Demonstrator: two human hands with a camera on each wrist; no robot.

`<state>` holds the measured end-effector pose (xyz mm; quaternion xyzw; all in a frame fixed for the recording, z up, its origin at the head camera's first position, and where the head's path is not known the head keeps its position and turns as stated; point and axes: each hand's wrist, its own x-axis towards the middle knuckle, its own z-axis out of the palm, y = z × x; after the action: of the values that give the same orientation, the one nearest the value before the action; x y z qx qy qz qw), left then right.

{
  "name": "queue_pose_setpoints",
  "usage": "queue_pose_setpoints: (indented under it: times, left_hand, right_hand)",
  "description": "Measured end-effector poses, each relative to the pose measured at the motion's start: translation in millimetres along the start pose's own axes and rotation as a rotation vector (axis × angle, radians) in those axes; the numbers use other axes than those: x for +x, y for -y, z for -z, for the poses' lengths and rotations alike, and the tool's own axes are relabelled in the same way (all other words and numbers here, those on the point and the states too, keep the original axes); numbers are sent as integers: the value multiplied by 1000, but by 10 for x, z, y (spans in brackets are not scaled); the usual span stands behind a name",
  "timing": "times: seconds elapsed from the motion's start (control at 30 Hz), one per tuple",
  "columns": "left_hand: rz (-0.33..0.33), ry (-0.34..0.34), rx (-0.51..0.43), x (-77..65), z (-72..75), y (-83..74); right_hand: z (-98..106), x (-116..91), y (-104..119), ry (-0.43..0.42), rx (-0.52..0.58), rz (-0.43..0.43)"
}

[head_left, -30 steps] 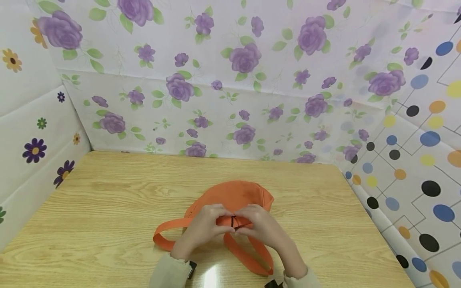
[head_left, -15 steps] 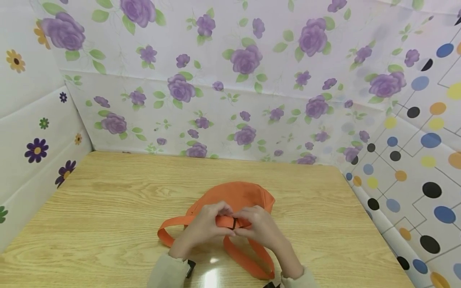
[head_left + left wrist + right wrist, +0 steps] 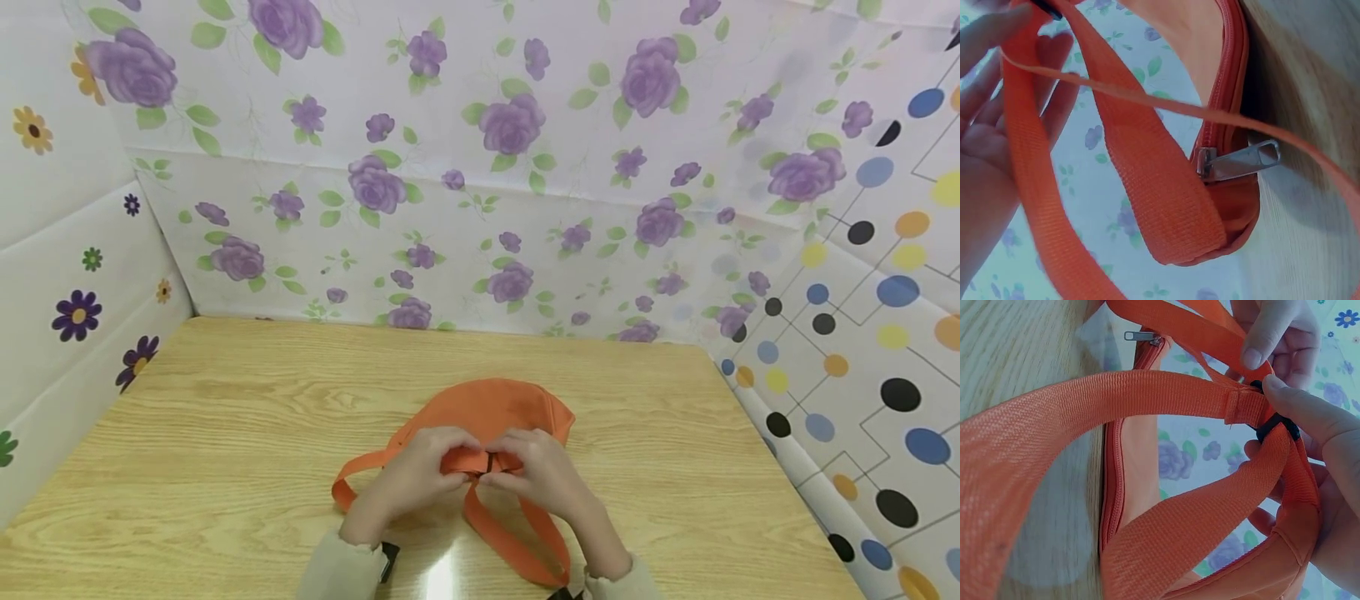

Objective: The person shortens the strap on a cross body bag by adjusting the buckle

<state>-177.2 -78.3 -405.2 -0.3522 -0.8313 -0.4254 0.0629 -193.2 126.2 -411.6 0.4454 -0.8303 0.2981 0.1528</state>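
Observation:
An orange waist bag [image 3: 483, 400] lies on the table in the head view, its rounded side away from me. Just in front of it, my left hand [image 3: 420, 471] pinches the orange webbing strap [image 3: 1147, 394] between thumb and fingers. My right hand [image 3: 543, 471] grips the black plastic slider buckle [image 3: 1279, 427], its thumb on top in the right wrist view. The strap threads through this buckle and hangs in loops to both sides. In the left wrist view, a metal zipper pull [image 3: 1241, 162] sits at one end of the bag's zip.
The wood-grain table [image 3: 247, 400] spreads around the bag. Behind it stands a wall covering with purple roses [image 3: 510, 208]. A flower-print sheet [image 3: 67, 250] borders the left, a dotted sheet [image 3: 862, 350] the right.
The strap loop on the left has grown smaller. My left hand has shifted slightly along the strap; my right hand keeps its grip at the buckle. The bag stays in place.

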Motion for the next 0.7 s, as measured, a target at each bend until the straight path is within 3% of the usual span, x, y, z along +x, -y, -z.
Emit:
queue_pose_setpoints:
  times: [0.37,0.57,0.7]
  left_hand:
    - [-200,-316,199,-11,-35,11]
    - [-168,-440,224,-31,-71,6]
    - [-120,-465,238,-43,-79,11]
  right_hand:
    - [-18,-8,-5,-39,39,-61]
    - [-7,8,30,-57,39,-110]
    - [-7,12,45,-61,44,-147]
